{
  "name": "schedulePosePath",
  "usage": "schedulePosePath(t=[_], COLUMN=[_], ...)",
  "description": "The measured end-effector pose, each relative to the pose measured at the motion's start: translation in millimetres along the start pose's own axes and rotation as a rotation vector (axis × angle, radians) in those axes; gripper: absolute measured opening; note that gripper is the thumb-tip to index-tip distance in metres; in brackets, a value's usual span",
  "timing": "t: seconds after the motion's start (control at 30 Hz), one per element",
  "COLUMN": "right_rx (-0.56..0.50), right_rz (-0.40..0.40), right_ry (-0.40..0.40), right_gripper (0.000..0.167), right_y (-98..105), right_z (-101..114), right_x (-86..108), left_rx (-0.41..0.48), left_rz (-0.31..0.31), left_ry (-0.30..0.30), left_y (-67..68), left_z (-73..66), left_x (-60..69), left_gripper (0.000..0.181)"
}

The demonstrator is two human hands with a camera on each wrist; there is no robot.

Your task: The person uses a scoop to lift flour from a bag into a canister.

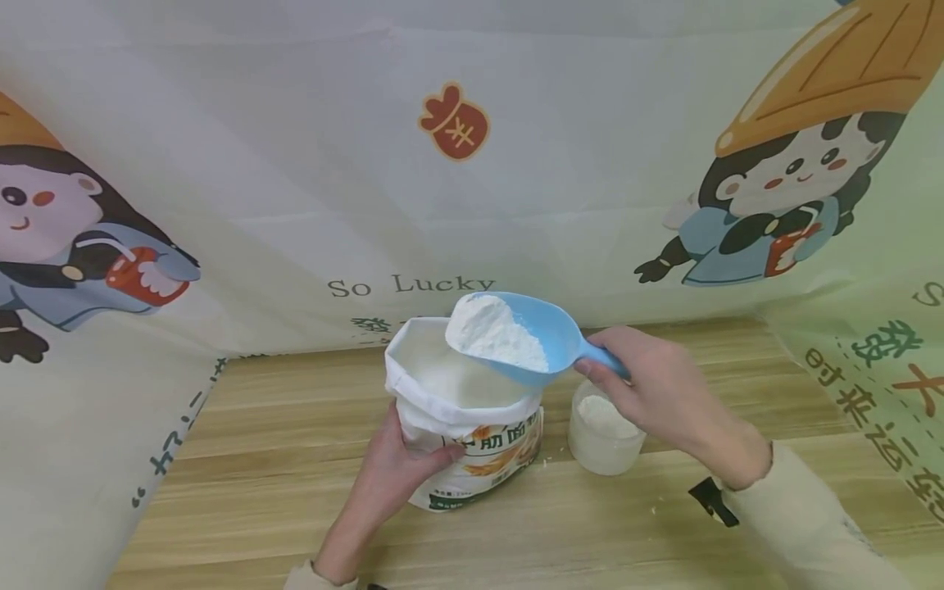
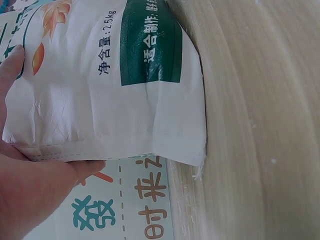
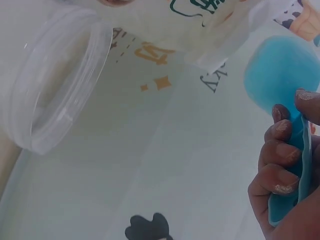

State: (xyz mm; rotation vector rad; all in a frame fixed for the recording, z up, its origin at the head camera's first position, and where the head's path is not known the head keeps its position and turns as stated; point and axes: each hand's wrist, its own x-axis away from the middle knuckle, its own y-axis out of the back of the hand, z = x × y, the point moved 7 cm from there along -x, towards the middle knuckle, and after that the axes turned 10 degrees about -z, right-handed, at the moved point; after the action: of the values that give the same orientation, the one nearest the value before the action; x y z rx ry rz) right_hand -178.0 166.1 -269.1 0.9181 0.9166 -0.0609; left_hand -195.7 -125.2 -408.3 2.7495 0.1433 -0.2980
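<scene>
A white flour bag (image 1: 472, 459) with a rolled-down rim stands upright on the table. My left hand (image 1: 394, 467) grips its left side, thumb across the front; in the left wrist view that hand (image 2: 40, 185) holds the bag (image 2: 75, 110) by its edge. My right hand (image 1: 664, 385) holds a blue scoop (image 1: 556, 332) by the handle, and a heap of white flour (image 1: 490, 328) fills its front. The scoop is above the right part of the bag's mouth. In the right wrist view, powder-dusted fingers (image 3: 285, 155) wrap the scoop's handle.
Right of the bag, a clear round jar (image 1: 605, 447) with white powder in it stands below my right hand. Specks of powder lie on the wood-grain table (image 1: 243, 492). A printed cloth (image 1: 575, 205) rises behind and on both sides.
</scene>
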Motion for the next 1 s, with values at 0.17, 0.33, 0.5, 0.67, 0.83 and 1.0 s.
schedulePosePath(t=[0.17, 0.33, 0.5, 0.67, 0.83, 1.0], right_rx=[0.035, 0.068, 0.095, 0.126, 0.151, 0.178], right_rz=[-0.031, -0.050, -0.047, -0.040, -0.051, -0.049], right_ry=[0.006, -0.003, -0.029, -0.055, -0.039, -0.039], right_gripper=[0.018, 0.018, 0.018, 0.020, 0.019, 0.015], right_y=[13.8, 25.8, 34.6, 40.4, 44.4, 47.9], right_z=[-7.2, -15.3, -24.1, -35.4, -43.7, -49.9], right_x=[2.2, 7.5, 17.0, 30.2, 41.9, 51.2], left_rx=[-0.003, -0.005, 0.002, 0.014, 0.014, 0.015], left_rz=[0.000, -0.001, 0.004, 0.011, 0.013, 0.013], left_ry=[-0.003, 0.002, -0.006, -0.016, -0.007, -0.002], left_y=[-0.5, -0.7, -1.3, -1.9, -2.1, -2.2], left_z=[0.1, 1.0, 0.3, -1.1, -0.8, 0.5], left_x=[-0.3, -0.2, -0.4, -0.9, -0.9, -0.6], left_gripper=[0.087, 0.089, 0.088, 0.088, 0.089, 0.089])
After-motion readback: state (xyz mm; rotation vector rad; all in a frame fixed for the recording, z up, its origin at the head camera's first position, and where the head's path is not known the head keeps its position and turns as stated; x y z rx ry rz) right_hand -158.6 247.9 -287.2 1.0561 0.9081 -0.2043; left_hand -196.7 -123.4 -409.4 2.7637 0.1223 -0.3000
